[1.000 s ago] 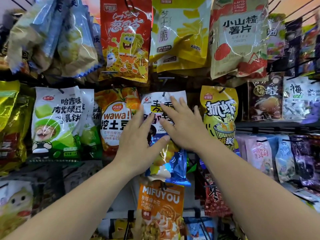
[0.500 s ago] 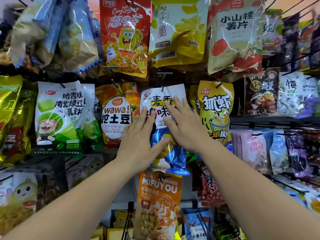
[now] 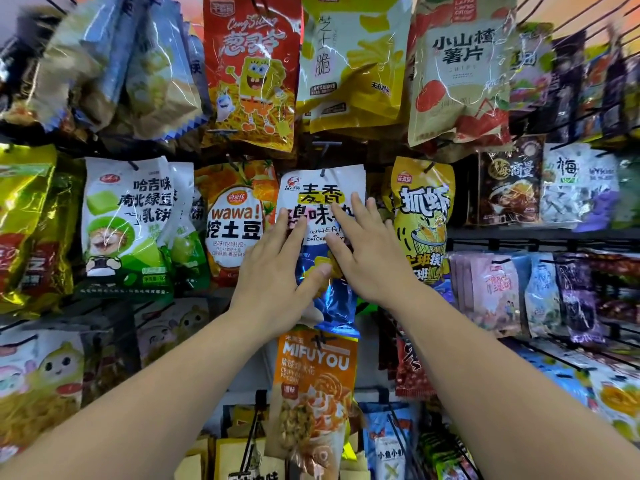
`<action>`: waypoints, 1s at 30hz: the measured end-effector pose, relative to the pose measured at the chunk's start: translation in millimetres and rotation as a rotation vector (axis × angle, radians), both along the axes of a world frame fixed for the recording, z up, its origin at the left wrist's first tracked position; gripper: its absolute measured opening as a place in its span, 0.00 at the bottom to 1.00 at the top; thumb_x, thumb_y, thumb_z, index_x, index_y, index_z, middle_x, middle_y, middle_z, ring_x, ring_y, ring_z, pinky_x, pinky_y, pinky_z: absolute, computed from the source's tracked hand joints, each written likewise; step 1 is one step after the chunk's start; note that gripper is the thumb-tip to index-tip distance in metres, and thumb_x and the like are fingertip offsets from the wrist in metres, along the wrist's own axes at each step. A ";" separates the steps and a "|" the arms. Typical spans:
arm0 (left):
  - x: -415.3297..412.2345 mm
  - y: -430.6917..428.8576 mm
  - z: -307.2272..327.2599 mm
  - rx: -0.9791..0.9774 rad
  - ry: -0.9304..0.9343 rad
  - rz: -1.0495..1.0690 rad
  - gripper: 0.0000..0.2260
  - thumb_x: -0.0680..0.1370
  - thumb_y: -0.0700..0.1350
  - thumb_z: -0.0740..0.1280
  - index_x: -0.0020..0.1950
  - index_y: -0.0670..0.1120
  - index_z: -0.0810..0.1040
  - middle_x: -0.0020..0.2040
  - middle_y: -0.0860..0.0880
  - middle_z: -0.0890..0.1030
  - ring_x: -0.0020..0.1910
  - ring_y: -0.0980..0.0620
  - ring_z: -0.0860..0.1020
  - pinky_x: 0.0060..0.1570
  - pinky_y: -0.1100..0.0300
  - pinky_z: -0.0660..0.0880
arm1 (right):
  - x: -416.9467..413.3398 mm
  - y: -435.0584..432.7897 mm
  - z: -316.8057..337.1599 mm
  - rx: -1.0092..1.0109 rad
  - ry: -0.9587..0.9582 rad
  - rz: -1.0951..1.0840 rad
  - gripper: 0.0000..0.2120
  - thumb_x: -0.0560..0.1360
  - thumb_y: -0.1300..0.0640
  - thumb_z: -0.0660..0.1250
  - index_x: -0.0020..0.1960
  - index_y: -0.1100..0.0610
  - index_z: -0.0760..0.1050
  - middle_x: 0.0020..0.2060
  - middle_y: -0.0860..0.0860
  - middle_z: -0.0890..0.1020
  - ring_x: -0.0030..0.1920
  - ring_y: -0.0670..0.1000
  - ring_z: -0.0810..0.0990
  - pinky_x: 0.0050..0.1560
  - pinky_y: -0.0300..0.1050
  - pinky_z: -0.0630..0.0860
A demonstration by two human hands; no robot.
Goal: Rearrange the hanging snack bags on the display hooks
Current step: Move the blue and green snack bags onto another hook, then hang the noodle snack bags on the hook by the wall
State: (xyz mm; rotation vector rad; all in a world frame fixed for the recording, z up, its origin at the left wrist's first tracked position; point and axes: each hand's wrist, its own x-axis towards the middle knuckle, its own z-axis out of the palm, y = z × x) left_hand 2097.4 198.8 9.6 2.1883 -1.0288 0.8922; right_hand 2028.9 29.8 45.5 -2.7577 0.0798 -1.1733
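Snack bags hang in crowded rows on the wire hooks of a display rack (image 3: 512,234). Near the middle of the rack, in its second row from the top edge, a white-and-blue bag (image 3: 322,188) hangs from a hook (image 3: 324,173) that passes through its top seam.

Both hands lie flat against the front of this bag. The left hand (image 3: 273,271) reaches up from the lower left edge of the view with a bare forearm. Its fingers are straight and close together, pointing up, with their tips on the white upper part of the bag. Its thumb is spread out to the right and rests on the blue lower part.

The right hand (image 3: 370,258) comes in from the lower right. Its fingers are straight and slightly fanned, angled up and to the left across the bag's printed lettering. Neither hand curls round or pinches the bag; both press on it with open palms, nearly touching each other.

An orange wawa bag (image 3: 232,223) hangs just beside it toward the left edge, and a yellow bag (image 3: 424,209) just beside it toward the right. An orange MIFUYOU bag (image 3: 315,375) hangs in the row below, and a red cartoon bag (image 3: 249,71) in the top row.
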 end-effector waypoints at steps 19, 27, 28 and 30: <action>13.4 148.1 -156.4 -0.123 0.230 0.202 0.24 0.82 0.57 0.66 0.75 0.47 0.73 0.75 0.49 0.72 0.76 0.49 0.65 0.74 0.53 0.61 | 4.4 132.8 -189.7 0.003 -0.207 0.375 0.18 0.81 0.49 0.66 0.66 0.56 0.80 0.70 0.54 0.77 0.73 0.56 0.73 0.74 0.53 0.69; 108.1 197.3 -196.3 -0.077 0.481 0.276 0.26 0.81 0.57 0.67 0.77 0.48 0.69 0.76 0.47 0.70 0.75 0.45 0.67 0.73 0.49 0.67 | 117.2 177.1 -224.6 0.393 0.321 0.245 0.23 0.82 0.45 0.66 0.75 0.49 0.71 0.73 0.49 0.72 0.74 0.51 0.69 0.70 0.43 0.66; 121.3 201.4 -198.6 -0.074 0.504 0.280 0.27 0.81 0.57 0.67 0.77 0.47 0.69 0.77 0.46 0.69 0.76 0.44 0.67 0.74 0.49 0.67 | 131.8 182.1 -227.6 0.477 0.362 0.244 0.24 0.82 0.45 0.66 0.76 0.50 0.70 0.73 0.50 0.73 0.74 0.52 0.70 0.69 0.43 0.67; 146.4 205.0 -200.8 -0.082 0.547 0.287 0.29 0.81 0.57 0.68 0.78 0.45 0.68 0.79 0.44 0.66 0.77 0.43 0.65 0.76 0.48 0.65 | 159.1 192.1 -231.2 0.618 0.398 0.223 0.28 0.81 0.44 0.67 0.78 0.52 0.67 0.75 0.51 0.72 0.76 0.53 0.69 0.70 0.43 0.66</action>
